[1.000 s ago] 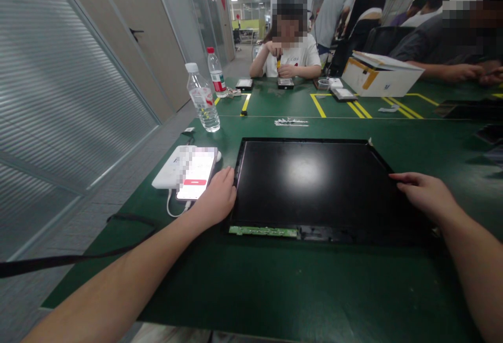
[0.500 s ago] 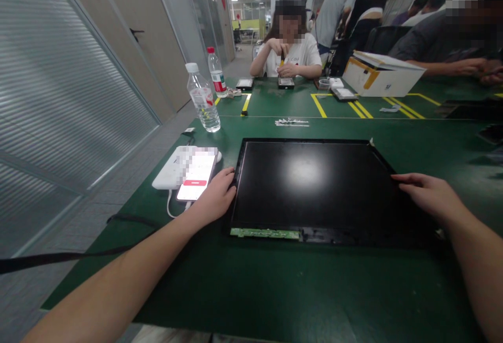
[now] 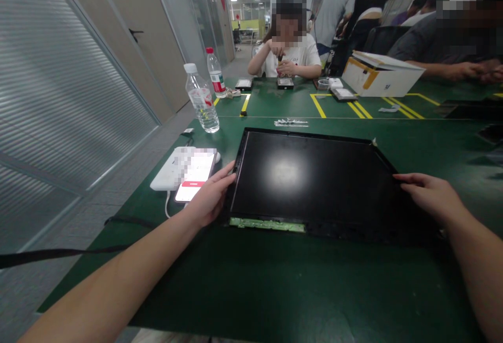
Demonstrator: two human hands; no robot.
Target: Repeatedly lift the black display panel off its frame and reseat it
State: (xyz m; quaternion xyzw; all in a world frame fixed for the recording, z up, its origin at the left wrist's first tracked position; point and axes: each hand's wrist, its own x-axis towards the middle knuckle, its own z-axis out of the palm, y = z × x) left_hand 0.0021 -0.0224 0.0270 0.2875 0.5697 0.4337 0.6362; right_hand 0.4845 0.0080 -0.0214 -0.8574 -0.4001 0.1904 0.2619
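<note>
A large black display panel (image 3: 306,180) with a green circuit strip (image 3: 267,224) along its near edge sits on the green table (image 3: 275,290), its far edge tilted up. My left hand (image 3: 210,199) grips the panel's left edge, fingers curled round it. My right hand (image 3: 430,196) holds the right edge, fingers pressed on the frame.
A lit phone (image 3: 194,178) on a white power bank (image 3: 168,170) lies left of the panel, cable trailing. Two water bottles (image 3: 202,99) stand behind. A person across the table works on a small device (image 3: 285,83). A white box (image 3: 379,75) sits far right.
The panel's far edge has risen off the table between my two hands, and the panel has shifted slightly toward me. My left fingers have moved under its left edge.
</note>
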